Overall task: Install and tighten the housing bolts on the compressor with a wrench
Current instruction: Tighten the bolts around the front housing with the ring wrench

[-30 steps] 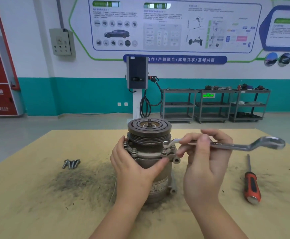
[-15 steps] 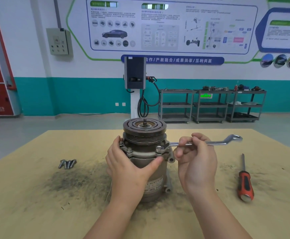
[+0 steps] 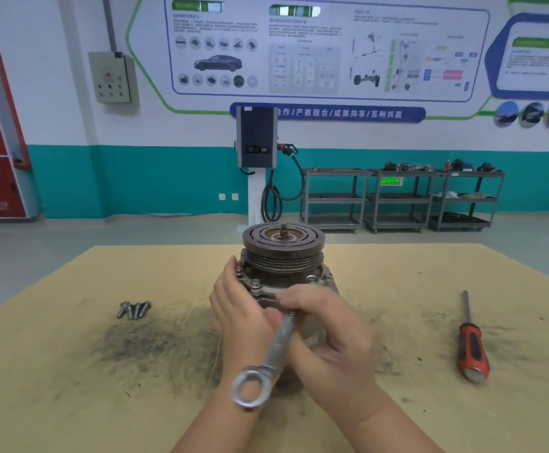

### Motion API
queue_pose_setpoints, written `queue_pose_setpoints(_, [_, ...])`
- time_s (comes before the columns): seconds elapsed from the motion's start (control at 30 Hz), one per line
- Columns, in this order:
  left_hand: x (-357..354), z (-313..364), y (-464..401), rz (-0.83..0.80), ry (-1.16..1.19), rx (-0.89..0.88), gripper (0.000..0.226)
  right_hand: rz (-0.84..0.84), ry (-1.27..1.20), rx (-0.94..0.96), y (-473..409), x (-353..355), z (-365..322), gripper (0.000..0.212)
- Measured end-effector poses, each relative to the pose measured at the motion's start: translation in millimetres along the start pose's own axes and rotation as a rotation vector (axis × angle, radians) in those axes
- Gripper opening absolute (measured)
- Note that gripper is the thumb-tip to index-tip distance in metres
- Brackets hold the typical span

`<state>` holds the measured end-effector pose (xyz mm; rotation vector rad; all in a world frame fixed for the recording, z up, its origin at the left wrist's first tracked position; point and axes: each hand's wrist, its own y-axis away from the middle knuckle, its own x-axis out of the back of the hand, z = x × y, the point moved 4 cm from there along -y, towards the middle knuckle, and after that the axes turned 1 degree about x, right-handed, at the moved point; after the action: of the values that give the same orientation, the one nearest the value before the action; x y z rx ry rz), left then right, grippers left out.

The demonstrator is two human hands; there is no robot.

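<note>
At frame centre the compressor (image 3: pixel 283 266) is gripped by the left hand (image 3: pixel 240 318), while the wrench (image 3: pixel 274 351) is clasped in the right hand (image 3: pixel 328 335), ring end lowermost.

The compressor (image 3: pixel 283 256) is dull, dark cast metal with a grooved, tarnished pulley, while the wrench (image 3: pixel 278 346) is smooth, bright steel with a satin sheen. The desk (image 3: pixel 70 371) is matt tan board smudged with grey grime. The loose bolts (image 3: pixel 134 309) are grey metal, and the screwdriver (image 3: pixel 472 351) has a glossy red-and-black plastic grip.
</note>
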<state>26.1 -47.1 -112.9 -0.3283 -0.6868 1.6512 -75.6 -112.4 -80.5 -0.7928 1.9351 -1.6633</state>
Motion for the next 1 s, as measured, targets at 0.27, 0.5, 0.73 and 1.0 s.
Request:
queue_pose_setpoints(0.27, [-2, 1, -1, 0.013, -0.012, 0.041, 0.087, -0.035, 0.023, -0.002, -4, 4, 4, 0.014])
queue_pose_setpoints(0.5, [4, 2, 5, -0.099, -0.076, -0.05, 0.132, 0.335, -0.365, -0.379, -14, 25, 19, 0.021])
queue_pose_setpoints(0.73, [2, 0, 6, -0.083, -0.058, -0.049, 0.132, 0.528, -0.847, -0.845, -14, 31, 50, 0.021])
queue_pose_setpoints(1.0, [4, 0, 6, -0.108, -0.021, -0.022, 0.127, 0.495, -0.86, -0.94, -18, 36, 59, 0.022])
